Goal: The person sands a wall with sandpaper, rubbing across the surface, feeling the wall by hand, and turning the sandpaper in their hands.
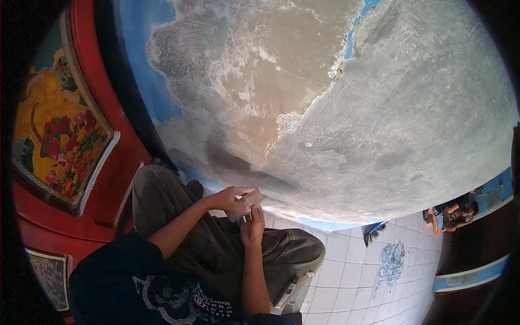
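Both hands are together above my lap, close to the foot of a wall (345, 134) with bare grey patches and remnants of blue paint. Between them is a flat, pale pinkish-brown piece (235, 214), perhaps sandpaper; its exact kind cannot be told. My left hand (231, 199) grips it from above, fingers curled over its upper end. My right hand (252, 225) has its fingertips at the lower edge of the piece, and whether it grips cannot be told. Grey, dusty trousers (203, 231) cover my bent legs beneath the hands.
Red furniture with a picture panel (61, 138) stands at the left. White floor tiles (333, 276) lie at the right, with a heap of blue-white paint flakes (392, 264) and a broom head (373, 233). Another person (451, 217) sits farther off. A metal-edged tool (288, 290) lies beside my leg.
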Demonstrator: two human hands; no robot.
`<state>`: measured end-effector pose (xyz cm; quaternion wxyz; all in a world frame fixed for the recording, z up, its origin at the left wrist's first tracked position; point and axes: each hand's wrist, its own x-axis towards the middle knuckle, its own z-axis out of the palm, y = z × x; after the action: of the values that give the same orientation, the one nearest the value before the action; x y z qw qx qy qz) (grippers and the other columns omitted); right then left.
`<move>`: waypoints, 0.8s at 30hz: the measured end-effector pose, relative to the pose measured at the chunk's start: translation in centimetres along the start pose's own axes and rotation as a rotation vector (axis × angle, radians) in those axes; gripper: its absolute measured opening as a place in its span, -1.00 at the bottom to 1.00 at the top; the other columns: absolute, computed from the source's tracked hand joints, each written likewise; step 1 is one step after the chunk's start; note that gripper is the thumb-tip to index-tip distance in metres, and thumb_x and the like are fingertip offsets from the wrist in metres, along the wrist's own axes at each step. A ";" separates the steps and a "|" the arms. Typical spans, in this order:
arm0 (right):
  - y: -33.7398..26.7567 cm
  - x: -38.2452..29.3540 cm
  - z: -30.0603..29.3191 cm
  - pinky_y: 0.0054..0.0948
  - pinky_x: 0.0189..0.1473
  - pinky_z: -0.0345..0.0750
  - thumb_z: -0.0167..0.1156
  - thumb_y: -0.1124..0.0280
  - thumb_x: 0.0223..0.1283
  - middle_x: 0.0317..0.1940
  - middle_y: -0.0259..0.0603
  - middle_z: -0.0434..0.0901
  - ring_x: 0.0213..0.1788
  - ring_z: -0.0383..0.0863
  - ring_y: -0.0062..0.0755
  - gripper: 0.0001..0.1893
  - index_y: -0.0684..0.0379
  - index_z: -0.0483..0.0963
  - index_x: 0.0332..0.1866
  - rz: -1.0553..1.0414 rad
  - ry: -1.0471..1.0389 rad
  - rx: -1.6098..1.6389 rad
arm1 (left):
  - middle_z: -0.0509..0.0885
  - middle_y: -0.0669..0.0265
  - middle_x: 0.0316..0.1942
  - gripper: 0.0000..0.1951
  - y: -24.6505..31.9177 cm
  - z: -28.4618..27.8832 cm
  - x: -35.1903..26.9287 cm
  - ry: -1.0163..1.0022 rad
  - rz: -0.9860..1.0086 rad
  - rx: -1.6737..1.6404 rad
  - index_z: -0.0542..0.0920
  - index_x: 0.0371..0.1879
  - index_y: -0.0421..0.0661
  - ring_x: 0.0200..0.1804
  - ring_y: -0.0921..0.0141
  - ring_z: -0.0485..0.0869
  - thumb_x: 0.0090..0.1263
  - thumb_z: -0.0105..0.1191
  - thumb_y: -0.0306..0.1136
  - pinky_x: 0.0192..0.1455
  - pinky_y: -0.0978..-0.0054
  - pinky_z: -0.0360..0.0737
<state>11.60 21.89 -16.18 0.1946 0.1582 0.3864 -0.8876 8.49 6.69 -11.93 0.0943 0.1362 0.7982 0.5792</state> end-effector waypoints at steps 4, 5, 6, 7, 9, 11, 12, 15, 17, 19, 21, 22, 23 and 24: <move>-1.2 -0.8 1.2 -0.17 0.20 0.30 0.12 0.19 0.22 0.08 -0.25 0.37 0.16 0.35 -0.28 -0.51 0.11 0.21 0.19 0.002 -0.077 0.187 | 0.56 0.24 0.03 -0.43 0.6 -1.0 -0.2 -0.082 -0.181 -0.438 0.40 0.16 -0.23 0.00 0.42 0.52 0.17 0.13 -0.21 0.06 0.49 0.42; -1.3 -0.9 1.3 -0.17 0.20 0.30 0.12 0.17 0.22 0.08 -0.25 0.36 0.16 0.34 -0.27 -0.49 0.10 0.20 0.21 0.002 -0.154 0.243 | 0.54 0.25 0.05 -0.46 0.6 -1.2 -0.2 -0.127 -0.208 -0.408 0.43 0.13 -0.23 0.03 0.42 0.49 0.19 0.12 -0.22 0.09 0.50 0.39; -1.4 -0.8 1.3 -0.17 0.20 0.30 0.12 0.17 0.22 0.08 -0.25 0.36 0.16 0.34 -0.27 -0.49 0.10 0.20 0.21 0.002 -0.157 0.246 | 0.52 0.26 0.07 -0.50 0.7 -1.3 -0.2 -0.172 -0.234 -0.375 0.45 0.10 -0.24 0.07 0.42 0.46 0.21 0.10 -0.22 0.12 0.51 0.36; -1.4 -0.8 1.3 -0.20 0.20 0.31 0.12 0.14 0.22 0.09 -0.24 0.36 0.17 0.34 -0.28 -0.48 0.11 0.19 0.22 -0.021 -0.193 0.261 | 0.52 0.26 0.07 -0.50 0.9 -1.1 -0.3 -0.170 -0.235 -0.372 0.45 0.10 -0.24 0.07 0.42 0.46 0.21 0.10 -0.22 0.12 0.51 0.36; -1.3 -0.6 0.9 -0.23 0.21 0.33 0.11 0.11 0.22 0.10 -0.23 0.36 0.17 0.35 -0.28 -0.46 0.13 0.19 0.23 -0.047 -0.230 0.276 | 0.48 0.26 0.10 -0.57 1.4 0.4 -0.4 -0.065 -0.006 -0.369 0.53 0.00 -0.23 0.13 0.41 0.41 0.21 0.11 -0.23 0.15 0.52 0.33; -0.9 -0.1 0.1 -0.30 0.21 0.34 0.09 0.07 0.22 0.10 -0.19 0.37 0.15 0.37 -0.30 -0.43 0.18 0.20 0.23 -0.004 -0.264 0.296 | 0.43 0.19 0.13 -0.45 1.1 1.5 -0.3 -0.097 0.060 -0.288 0.46 0.07 -0.26 0.17 0.36 0.38 0.14 0.19 -0.19 0.17 0.48 0.31; -0.9 0.0 -0.1 -0.30 0.21 0.34 0.09 0.07 0.22 0.10 -0.19 0.37 0.15 0.37 -0.30 -0.43 0.18 0.20 0.23 -0.003 -0.265 0.296 | 0.41 0.13 0.14 -0.35 1.2 2.0 -0.6 -0.072 0.025 -0.240 0.39 0.12 -0.28 0.17 0.33 0.38 0.09 0.23 -0.16 0.17 0.46 0.31; -0.5 0.3 -0.6 -0.31 0.20 0.34 0.06 0.08 0.24 0.08 -0.17 0.39 0.13 0.40 -0.29 -0.45 0.22 0.22 0.20 0.024 -0.289 0.291 | 0.39 0.00 0.14 -0.15 1.6 2.6 -0.8 -0.055 0.008 -0.102 0.20 0.23 -0.34 0.17 0.28 0.38 0.01 0.29 -0.13 0.19 0.42 0.30; -0.2 0.7 -1.1 -0.29 0.14 0.36 0.06 0.04 0.23 0.10 -0.20 0.36 0.14 0.37 -0.28 -0.43 0.22 0.21 0.20 0.028 -0.271 0.270 | 0.38 -0.01 0.16 -0.29 1.7 3.0 -0.8 -0.083 0.141 -0.059 0.20 0.25 -0.31 0.18 0.21 0.39 0.13 0.14 -0.25 0.20 0.41 0.29; 0.0 1.0 -1.2 -0.29 0.15 0.34 0.06 0.05 0.24 0.10 -0.20 0.37 0.14 0.36 -0.29 -0.43 0.22 0.20 0.21 0.035 -0.271 0.263 | 0.32 0.01 0.22 -0.34 1.6 3.6 -0.9 -0.023 0.136 -0.047 0.16 0.27 -0.30 0.25 0.22 0.31 0.20 0.05 -0.30 0.27 0.37 0.21; 0.4 1.5 -1.4 -0.29 0.16 0.33 0.07 0.06 0.24 0.09 -0.20 0.37 0.15 0.35 -0.30 -0.44 0.21 0.20 0.21 0.044 -0.274 0.256 | 0.25 0.03 0.29 -0.39 2.2 4.0 -0.9 0.039 0.131 -0.032 0.13 0.30 -0.29 0.33 0.22 0.24 0.28 -0.04 -0.35 0.34 0.34 0.14; 0.7 1.7 -1.7 -0.27 0.20 0.29 0.04 0.07 0.26 0.13 -0.17 0.34 0.20 0.30 -0.26 -0.42 0.21 0.16 0.25 0.055 -0.250 0.239 | 0.23 0.04 0.30 -0.41 3.0 4.1 -0.9 0.081 0.190 -0.037 0.10 0.32 -0.24 0.34 0.17 0.22 0.26 -0.15 -0.45 0.35 0.36 0.13; 1.1 1.7 -1.9 -0.25 0.24 0.25 0.02 0.07 0.27 0.17 -0.14 0.30 0.25 0.26 -0.23 -0.41 0.21 0.12 0.28 0.067 -0.228 0.222 | 0.21 0.04 0.32 -0.41 3.9 4.3 -1.0 0.126 0.247 -0.039 0.08 0.34 -0.20 0.35 0.13 0.20 0.25 -0.27 -0.56 0.36 0.39 0.11; 1.3 1.6 -1.9 -0.25 0.24 0.25 0.02 0.07 0.27 0.17 -0.14 0.30 0.25 0.26 -0.23 -0.41 0.21 0.12 0.28 0.081 -0.243 0.221 | 0.21 0.04 0.32 -0.41 5.0 4.0 -1.2 0.144 0.242 -0.029 0.08 0.34 -0.20 0.35 0.13 0.20 0.25 -0.27 -0.56 0.36 0.39 0.11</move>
<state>11.04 22.12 -18.96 0.2572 0.0855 0.2534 -0.9286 11.40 11.34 -8.47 -0.0315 0.1881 0.7722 0.6061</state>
